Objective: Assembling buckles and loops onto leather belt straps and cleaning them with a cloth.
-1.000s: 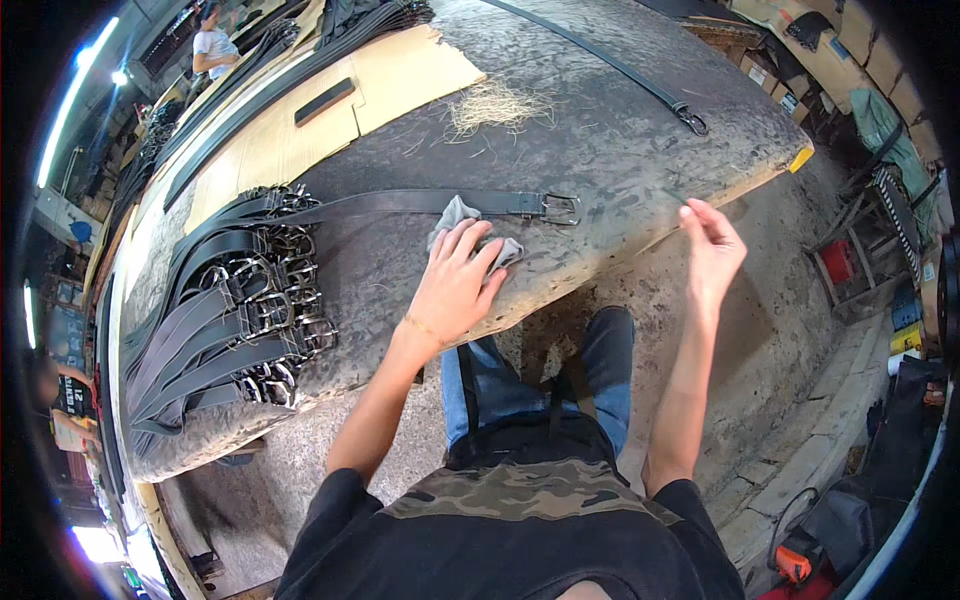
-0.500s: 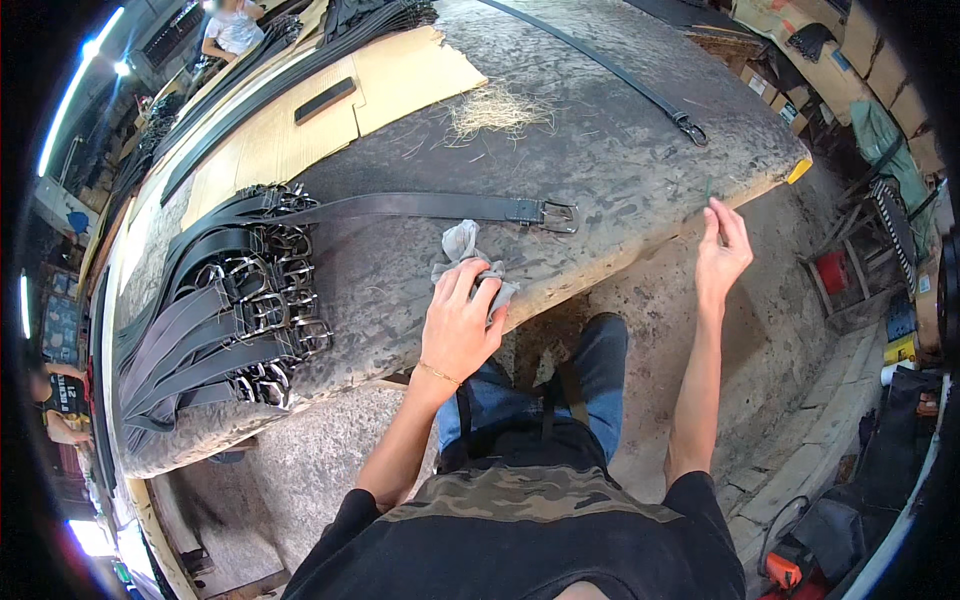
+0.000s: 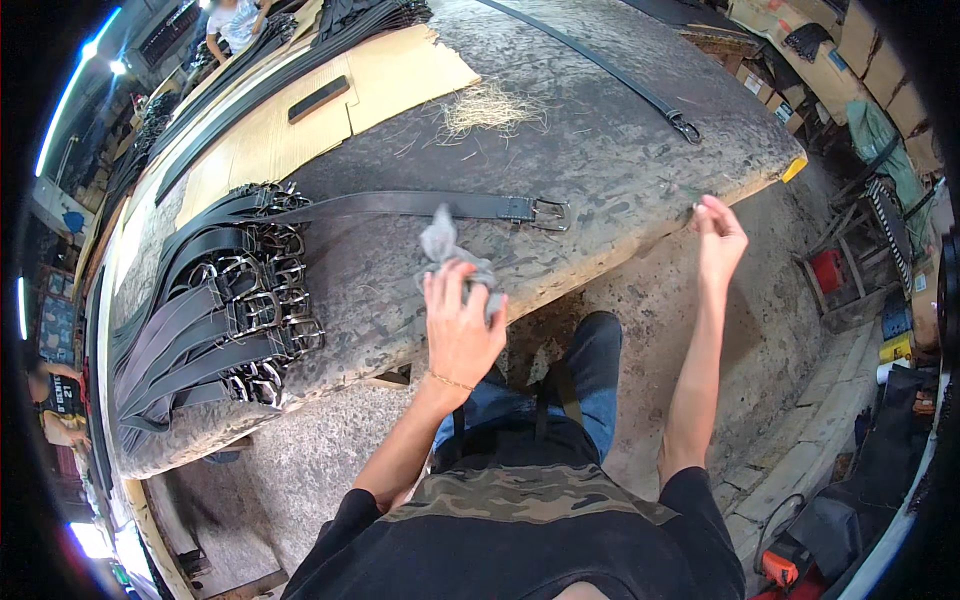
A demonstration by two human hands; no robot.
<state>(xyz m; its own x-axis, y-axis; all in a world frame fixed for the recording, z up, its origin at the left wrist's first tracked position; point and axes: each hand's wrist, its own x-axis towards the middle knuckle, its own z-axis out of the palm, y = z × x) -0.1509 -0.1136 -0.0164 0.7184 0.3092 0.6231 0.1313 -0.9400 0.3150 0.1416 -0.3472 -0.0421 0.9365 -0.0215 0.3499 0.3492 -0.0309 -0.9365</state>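
Observation:
My left hand (image 3: 462,325) grips a crumpled grey rag (image 3: 441,247) at the near edge of a stained grey worktable (image 3: 600,150). Just beyond the rag, a black leather belt (image 3: 400,206) lies stretched across the table, its metal buckle (image 3: 548,213) to the right. My right hand (image 3: 718,238) hovers by the table's near edge further right, fingers loosely curled and holding nothing. A heap of black belts with metal buckles (image 3: 215,315) lies at the table's left end.
Another black belt (image 3: 600,65) runs along the far side. A tuft of straw (image 3: 490,105) and cardboard sheets (image 3: 300,125) lie on the table. A red stool (image 3: 830,272) and boxes (image 3: 850,50) stand at right. Another person (image 3: 235,18) works far off.
My left hand slid with the rag from on the table toward its near edge. My right hand rose slightly and moved closer to the table edge.

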